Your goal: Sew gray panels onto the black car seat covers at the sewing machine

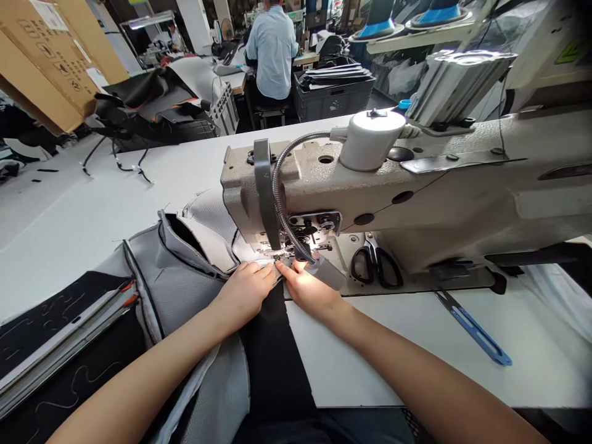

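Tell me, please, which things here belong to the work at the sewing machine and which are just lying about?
In use: left hand, right hand, grey fabric panel, black fabric strip, sewing machine.

Lying about: black-handled scissors, blue-handled tool, crate of black pieces.

Behind the long white work table [69,209], the workshop continues, and a co-worker in a pale blue shirt [272,55] is sitting at another table. Beside this person stands a dark plastic crate [333,105] with flat black pieces on top. A big cardboard box [46,55] comes into the view at upper left, a white pillar [194,24] rises further back, and a long tube lamp [148,21] is shining there.
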The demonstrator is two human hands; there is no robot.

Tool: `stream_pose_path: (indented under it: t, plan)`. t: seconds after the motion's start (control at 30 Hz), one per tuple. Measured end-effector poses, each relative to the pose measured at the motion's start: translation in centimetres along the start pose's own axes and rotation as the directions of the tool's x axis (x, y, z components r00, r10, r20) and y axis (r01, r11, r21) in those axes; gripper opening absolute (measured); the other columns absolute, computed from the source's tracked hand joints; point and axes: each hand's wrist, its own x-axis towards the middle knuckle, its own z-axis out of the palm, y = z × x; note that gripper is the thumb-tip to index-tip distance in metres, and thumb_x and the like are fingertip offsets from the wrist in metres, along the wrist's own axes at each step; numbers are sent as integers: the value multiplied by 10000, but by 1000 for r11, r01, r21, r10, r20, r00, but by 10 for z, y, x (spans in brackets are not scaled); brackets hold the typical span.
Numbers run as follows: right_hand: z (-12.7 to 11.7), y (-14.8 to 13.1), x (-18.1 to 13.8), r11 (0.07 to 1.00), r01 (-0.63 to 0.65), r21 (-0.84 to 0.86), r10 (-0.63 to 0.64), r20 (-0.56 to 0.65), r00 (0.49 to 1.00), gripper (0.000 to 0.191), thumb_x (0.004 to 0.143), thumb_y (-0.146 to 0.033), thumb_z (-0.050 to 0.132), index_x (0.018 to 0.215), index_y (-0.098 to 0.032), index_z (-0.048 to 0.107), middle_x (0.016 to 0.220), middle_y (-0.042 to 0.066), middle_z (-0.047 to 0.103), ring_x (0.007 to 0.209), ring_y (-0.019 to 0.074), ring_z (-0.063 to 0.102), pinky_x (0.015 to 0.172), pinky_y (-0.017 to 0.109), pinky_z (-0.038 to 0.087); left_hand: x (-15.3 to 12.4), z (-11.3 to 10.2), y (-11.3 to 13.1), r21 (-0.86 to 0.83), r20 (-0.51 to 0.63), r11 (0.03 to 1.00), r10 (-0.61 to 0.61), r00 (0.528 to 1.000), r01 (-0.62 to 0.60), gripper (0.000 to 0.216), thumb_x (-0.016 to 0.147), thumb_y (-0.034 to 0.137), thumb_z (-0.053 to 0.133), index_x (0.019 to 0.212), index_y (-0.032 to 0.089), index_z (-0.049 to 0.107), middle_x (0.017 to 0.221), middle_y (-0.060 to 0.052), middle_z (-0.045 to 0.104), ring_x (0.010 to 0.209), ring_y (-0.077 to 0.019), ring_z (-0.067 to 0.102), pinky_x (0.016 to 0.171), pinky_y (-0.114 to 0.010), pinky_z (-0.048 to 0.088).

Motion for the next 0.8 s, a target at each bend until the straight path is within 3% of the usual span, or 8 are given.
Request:
stream_pose_path:
  t: [0.23,0.47,0.7,0.8]
  plan:
    - [-7,1,-15,1000,25,-17,-26,-82,996,359,909,-136,367,1180,-157,602,985,101,651,843,197,603,898,313,474,-2,5,-1,4,-32,1000,11,999,-11,429,814,-15,377,1173,113,574,1228,-121,598,1033,-250,573,831,-375,462]
    - [-6,2,-14,993,38,-110,-47,-78,996,333,905,-133,379,1136,-134,620,951,121,653,1047,241,575,947,337,464,0,1,2,-9,-1,1000,-16,1000,16,388,818,-1,399,1131,127,591,1196,-114,613,980,-240,585,814,-362,466]
    - [-10,2,-15,1000,-2,30,5,-73,997,281,921,-150,408,1112,-159,615,960,102,650,1076,230,556,972,333,429,9,1,1,-58,11,997,-47,999,48,318,843,30,415,1065,132,619,1125,-99,642,1016,-241,575,875,-375,467]
    - [-14,7,-16,994,60,91,-54,-68,996,244,916,-145,414,999,-190,639,880,63,637,993,197,574,914,294,446,10,6,-4,-121,-49,992,-45,998,39,329,840,28,404,1052,135,632,1115,-100,647,1040,-237,574,904,-384,470]
